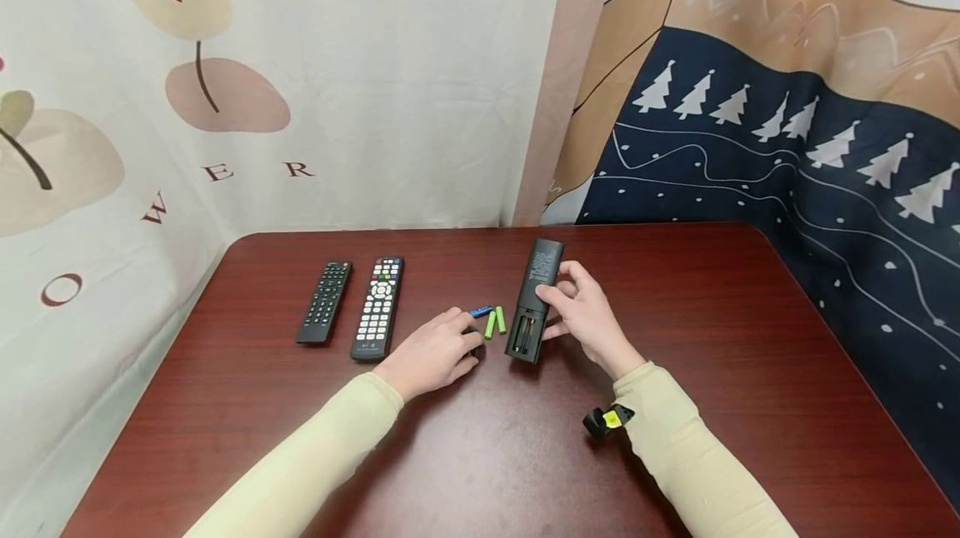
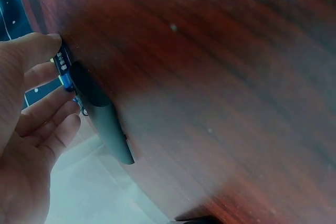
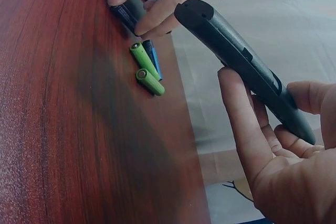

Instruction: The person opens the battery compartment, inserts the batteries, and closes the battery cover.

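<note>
My right hand (image 1: pixel 588 313) holds a black remote control (image 1: pixel 537 288) with its back facing up, thumb across the back. The battery compartment (image 1: pixel 528 328) at its near end is uncovered, with metal contacts inside. My left hand (image 1: pixel 438 351) pinches a blue battery (image 3: pixel 126 18) between thumb and fingertips, low over the table. Beside those fingers is a black battery cover (image 2: pixel 105 114), mostly hidden in the head view. Between the hands, two green batteries (image 3: pixel 150 82) and another blue battery (image 1: pixel 481 311) lie on the table.
Two more remotes lie button side up on the left of the reddish-brown table (image 1: pixel 675 296): a small black one (image 1: pixel 326 302) and a larger one with white buttons (image 1: pixel 377 309). Printed curtains (image 1: pixel 390 88) hang behind the table. A black strap device (image 1: pixel 609 420) is on my right wrist.
</note>
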`<control>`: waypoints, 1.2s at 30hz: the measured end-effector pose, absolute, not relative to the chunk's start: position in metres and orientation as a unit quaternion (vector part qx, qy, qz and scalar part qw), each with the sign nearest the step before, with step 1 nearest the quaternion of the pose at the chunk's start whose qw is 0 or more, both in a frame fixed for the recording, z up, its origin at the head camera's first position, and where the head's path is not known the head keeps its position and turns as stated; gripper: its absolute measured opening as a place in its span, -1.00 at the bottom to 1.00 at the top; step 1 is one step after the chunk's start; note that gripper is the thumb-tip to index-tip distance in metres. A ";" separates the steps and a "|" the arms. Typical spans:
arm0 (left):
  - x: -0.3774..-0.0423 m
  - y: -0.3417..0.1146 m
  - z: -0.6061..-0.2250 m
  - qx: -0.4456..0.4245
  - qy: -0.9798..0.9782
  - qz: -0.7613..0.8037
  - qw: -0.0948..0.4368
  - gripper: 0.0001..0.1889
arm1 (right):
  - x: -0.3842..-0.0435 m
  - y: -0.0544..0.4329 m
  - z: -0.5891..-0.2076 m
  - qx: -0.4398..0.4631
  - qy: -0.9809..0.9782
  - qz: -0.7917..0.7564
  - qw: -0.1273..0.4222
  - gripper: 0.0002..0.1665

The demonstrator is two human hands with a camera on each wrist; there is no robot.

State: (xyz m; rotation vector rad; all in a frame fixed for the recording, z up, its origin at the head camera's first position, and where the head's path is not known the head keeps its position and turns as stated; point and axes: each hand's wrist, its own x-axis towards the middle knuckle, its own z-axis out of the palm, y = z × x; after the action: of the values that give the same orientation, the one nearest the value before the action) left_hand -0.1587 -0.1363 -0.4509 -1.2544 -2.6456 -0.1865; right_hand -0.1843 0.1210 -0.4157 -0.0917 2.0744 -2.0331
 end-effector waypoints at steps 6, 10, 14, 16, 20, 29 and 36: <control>-0.158 -0.135 -0.450 -0.418 -0.899 -0.075 0.104 -0.84 | -0.185 0.120 -0.416 -0.031 0.709 -0.694 0.120 -0.56; -0.158 -0.135 -0.449 -0.418 -0.898 -0.084 0.114 -0.82 | -0.185 0.119 -0.416 -0.036 0.710 -0.693 0.122 -0.56; -0.158 -0.134 -0.447 -0.414 -0.896 -0.098 0.128 -0.83 | -0.184 0.118 -0.417 -0.037 0.709 -0.693 0.125 -0.55; -0.158 -0.134 -0.446 -0.410 -0.896 -0.108 0.134 -0.82 | -0.183 0.118 -0.417 -0.037 0.709 -0.693 0.125 -0.55; -0.158 -0.132 -0.443 -0.405 -0.894 -0.127 0.145 -0.79 | -0.183 0.117 -0.417 -0.039 0.706 -0.696 0.125 -0.55; -0.157 -0.129 -0.438 -0.396 -0.892 -0.150 0.161 -0.75 | -0.183 0.115 -0.419 -0.044 0.704 -0.697 0.129 -0.56; -0.158 -0.125 -0.433 -0.404 -0.882 -0.163 0.181 -0.76 | -0.182 0.113 -0.421 -0.046 0.709 -0.692 0.130 -0.58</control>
State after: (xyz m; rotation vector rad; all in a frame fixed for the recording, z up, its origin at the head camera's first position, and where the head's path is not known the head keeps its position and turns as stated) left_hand -0.1578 -0.1254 -0.4327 -1.1421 -2.4902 -0.4595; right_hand -0.1817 0.1128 -0.4211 -0.1326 2.0589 -2.0112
